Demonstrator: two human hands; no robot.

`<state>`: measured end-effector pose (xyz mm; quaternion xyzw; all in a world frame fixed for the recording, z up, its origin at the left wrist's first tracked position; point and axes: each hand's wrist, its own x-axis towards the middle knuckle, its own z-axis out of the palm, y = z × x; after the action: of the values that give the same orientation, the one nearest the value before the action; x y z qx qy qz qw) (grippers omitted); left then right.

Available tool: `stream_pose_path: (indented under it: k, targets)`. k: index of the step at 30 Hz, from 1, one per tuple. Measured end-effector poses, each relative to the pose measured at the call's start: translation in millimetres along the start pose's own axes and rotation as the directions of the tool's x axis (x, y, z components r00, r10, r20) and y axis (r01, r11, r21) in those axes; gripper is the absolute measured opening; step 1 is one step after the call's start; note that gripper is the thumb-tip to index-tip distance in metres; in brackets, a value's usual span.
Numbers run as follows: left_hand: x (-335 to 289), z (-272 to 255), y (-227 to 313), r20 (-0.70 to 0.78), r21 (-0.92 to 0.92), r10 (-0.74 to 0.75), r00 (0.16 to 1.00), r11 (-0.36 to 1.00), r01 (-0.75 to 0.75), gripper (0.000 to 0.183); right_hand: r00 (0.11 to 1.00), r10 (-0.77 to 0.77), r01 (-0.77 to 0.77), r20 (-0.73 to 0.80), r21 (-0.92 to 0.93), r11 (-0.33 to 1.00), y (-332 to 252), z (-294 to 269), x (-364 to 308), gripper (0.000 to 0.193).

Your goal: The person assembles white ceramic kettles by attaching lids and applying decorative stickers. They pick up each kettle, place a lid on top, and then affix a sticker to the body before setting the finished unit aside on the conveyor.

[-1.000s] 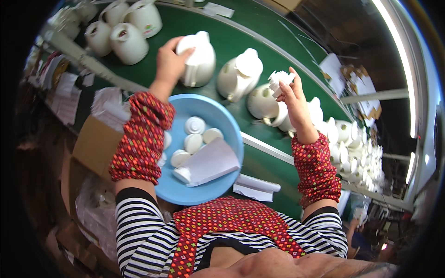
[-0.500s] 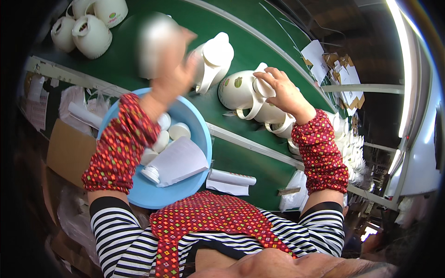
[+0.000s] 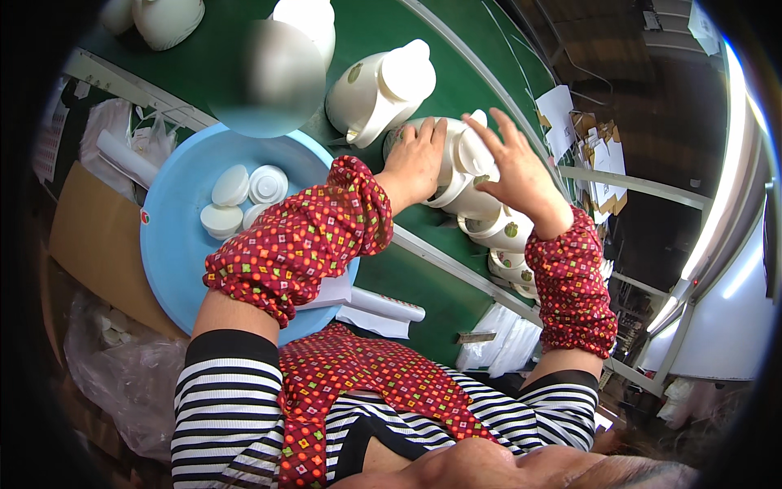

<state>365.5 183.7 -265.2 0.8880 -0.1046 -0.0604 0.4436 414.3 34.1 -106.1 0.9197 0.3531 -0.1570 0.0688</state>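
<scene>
My left hand (image 3: 417,161) grips the side of a white jug (image 3: 448,167), its fingers stretched over the rounded body. Beside the jug's white lid (image 3: 474,153), my right hand (image 3: 525,175) has its fingers spread and holds nothing. To the left stands another lidded jug (image 3: 366,85) with a small green print. More white jugs (image 3: 493,230) form a row below my right hand. At the lower left, a blue basin (image 3: 159,244) contains several round white lids (image 3: 267,185); my left sleeve hides part of it.
White jugs (image 3: 167,20) stand at the far left of the green table (image 3: 236,41). A blurred patch obscures part of the scene above the basin. Rolled paper (image 3: 379,308) lies by the near edge, with cardboard (image 3: 106,253) and a clear plastic bag (image 3: 126,383) at lower left.
My left hand has come right from the left-hand jugs to grip this jug. My right hand has come off the lid and spread its fingers. The whole view has shifted.
</scene>
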Motion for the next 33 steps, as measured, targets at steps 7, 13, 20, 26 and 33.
stream_pose_path:
  k: [7, 13, 20, 26, 33]
  targets:
    - [15, 13, -15, -0.053, -0.093, 0.089, 0.995, 0.991, -0.094, 0.109, 0.889, 0.402, -0.394, 0.218, -0.085, 0.915, -3, 8, 26, 0.08]
    - [15, 10, -16, -0.003, -0.114, 0.111, 0.994, 0.987, -0.111, 0.106, 0.894, 0.386, -0.389, 0.228, -0.035, 0.921, 1, 24, 19, 0.086]
    - [14, 11, -14, 0.009, -0.138, 0.09, 0.996, 0.987, -0.088, 0.11, 0.979, -0.202, 0.202, 0.01, -0.099, 0.974, 21, 20, 7, 0.082]
    - [14, 18, -16, -0.014, -0.137, 0.106, 0.994, 0.985, -0.107, 0.109, 0.957, 0.29, -0.287, 0.032, -0.079, 0.955, 5, 48, 15, 0.073]
    - [16, 23, -14, -0.036, -0.118, 0.088, 0.995, 0.989, -0.092, 0.108, 0.88, 0.464, -0.475, -0.102, -0.176, 0.862, 12, 78, 24, 0.09]
